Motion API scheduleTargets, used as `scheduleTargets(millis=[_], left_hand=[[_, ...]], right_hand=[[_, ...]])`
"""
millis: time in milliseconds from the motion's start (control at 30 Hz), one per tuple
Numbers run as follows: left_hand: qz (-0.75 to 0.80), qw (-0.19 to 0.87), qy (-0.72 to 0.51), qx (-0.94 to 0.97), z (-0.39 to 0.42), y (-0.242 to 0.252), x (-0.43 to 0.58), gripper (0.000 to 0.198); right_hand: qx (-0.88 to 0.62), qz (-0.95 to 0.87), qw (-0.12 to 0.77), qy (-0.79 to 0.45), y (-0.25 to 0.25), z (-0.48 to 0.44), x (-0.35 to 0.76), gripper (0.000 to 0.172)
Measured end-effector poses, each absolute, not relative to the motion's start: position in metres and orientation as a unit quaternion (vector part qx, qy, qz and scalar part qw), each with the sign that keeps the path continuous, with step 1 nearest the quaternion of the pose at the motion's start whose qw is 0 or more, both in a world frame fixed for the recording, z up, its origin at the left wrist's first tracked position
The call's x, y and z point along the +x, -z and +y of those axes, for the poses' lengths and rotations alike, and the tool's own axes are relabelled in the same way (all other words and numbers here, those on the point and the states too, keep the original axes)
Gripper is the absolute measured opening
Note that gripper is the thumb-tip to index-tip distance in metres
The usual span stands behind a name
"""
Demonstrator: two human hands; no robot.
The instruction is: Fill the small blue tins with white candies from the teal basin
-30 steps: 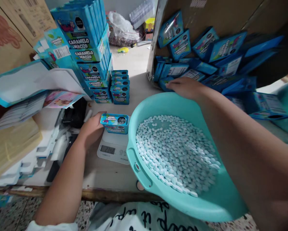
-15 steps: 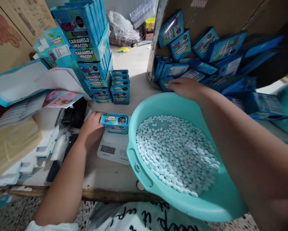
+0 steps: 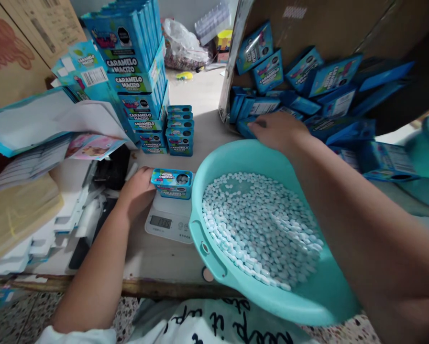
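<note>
Your box [image 3: 171, 185] is blue and glossy, its lettering upside down, with pale pieces [image 3: 182, 180] showing through a round window; it lies on the scale [image 3: 171, 228], beside the basin [image 3: 199, 210]. Your left hand [image 3: 137, 190] curls at its end, your right hand [image 3: 284, 130] touches a pack [image 3: 247, 128] in the carton [image 3: 329, 26]; I cannot tell whether either grips. Since a second ago, the scale's reading has changed

On the desk [image 3: 164, 260], a transparent plastic bag [image 3: 183, 43] lies behind a small yellow object [image 3: 184, 75]. Below, the floor [image 3: 42, 311] is speckled.
</note>
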State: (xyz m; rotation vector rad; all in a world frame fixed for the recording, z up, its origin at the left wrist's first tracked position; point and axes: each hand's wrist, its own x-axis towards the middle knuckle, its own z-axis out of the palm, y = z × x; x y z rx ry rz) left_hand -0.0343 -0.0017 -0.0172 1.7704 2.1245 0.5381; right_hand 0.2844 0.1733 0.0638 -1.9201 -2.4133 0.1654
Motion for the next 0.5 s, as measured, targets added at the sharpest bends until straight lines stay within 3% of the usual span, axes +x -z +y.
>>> scheduleTargets(millis=[100, 233, 300, 400, 500], left_hand=[[0.741, 0.164, -0.181, 0.626, -0.002, 0.017, -0.036, 0.031], [0.737, 0.156, -0.220, 0.620, -0.003, 0.015, -0.037, 0.037], [0.735, 0.155, -0.269, 0.604, -0.004, 0.014, -0.036, 0.040], [0.710, 0.173, -0.370, 0.573, -0.010, 0.008, -0.031, 0.045], [0.638, 0.247, -0.477, 0.552, -0.018, -0.002, -0.027, 0.061]], right_hand=[[-0.601, -0.798, -0.007, 0.040, -0.102, 0.139, 0.261, 0.033], [-0.439, -0.886, -0.144, -0.044, -0.131, 0.078, 0.229, 0.023], [-0.378, -0.891, -0.232, -0.098, -0.123, 0.051, 0.219, 0.034], [-0.324, -0.881, -0.309, -0.150, -0.093, 0.026, 0.218, 0.071], [-0.307, -0.892, -0.270, -0.193, -0.062, 0.023, 0.227, 0.081]])
